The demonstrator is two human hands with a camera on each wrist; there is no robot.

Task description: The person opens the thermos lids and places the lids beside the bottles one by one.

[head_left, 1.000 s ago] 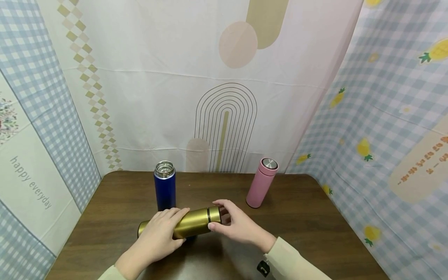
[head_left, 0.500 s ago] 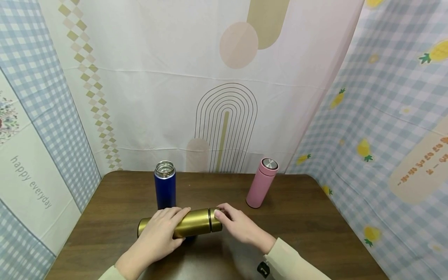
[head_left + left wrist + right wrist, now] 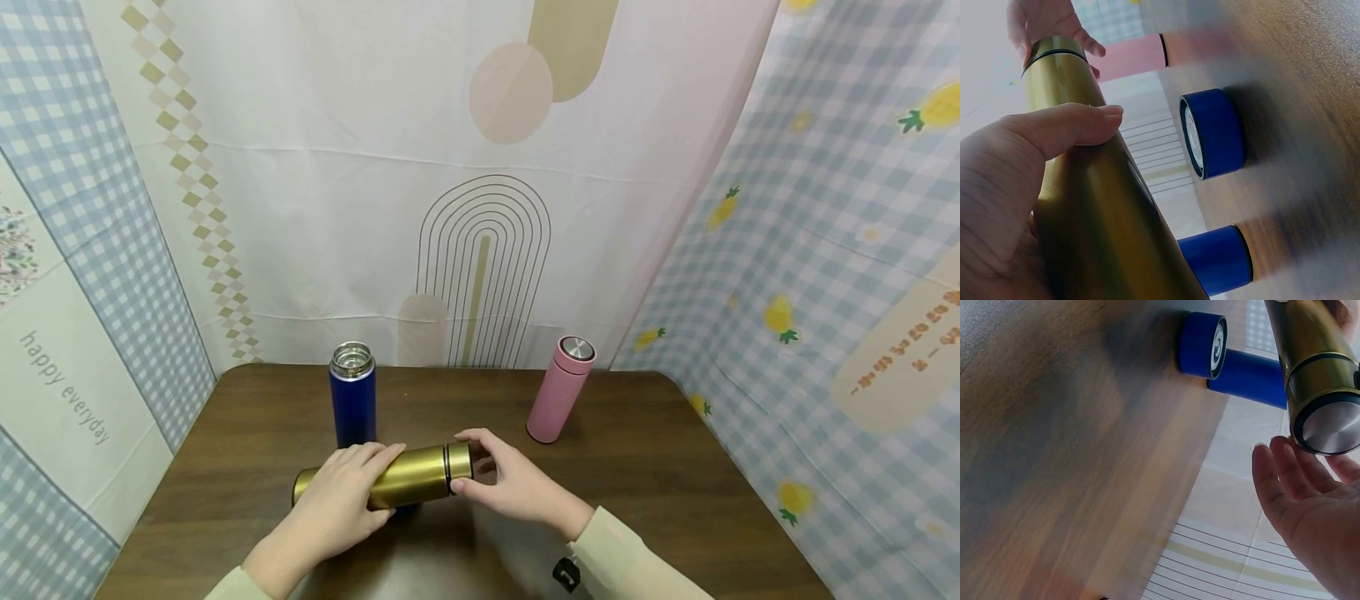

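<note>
Gold vacuum flask (image 3: pixel 412 477) held sideways above wooden table (image 3: pixel 637 483), its cap (image 3: pixel 461 463) on.
Blue flask (image 3: pixel 354 408) stands uncapped, contents unreadable; pink flask (image 3: pixel 560 392) capped. Left hand (image 3: pixel 337 504) grips gold body, back uppermost; right hand (image 3: pixel 517 483) has thumb and fingers about the cap, whether gripping cannot tell. Wrist views show blue lid (image 3: pixel 1219 132), inside up, mostly hidden from head view.

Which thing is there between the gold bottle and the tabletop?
A blue lid: the left wrist view shows it standing on the tabletop, apart from the gold bottle held above.
</note>
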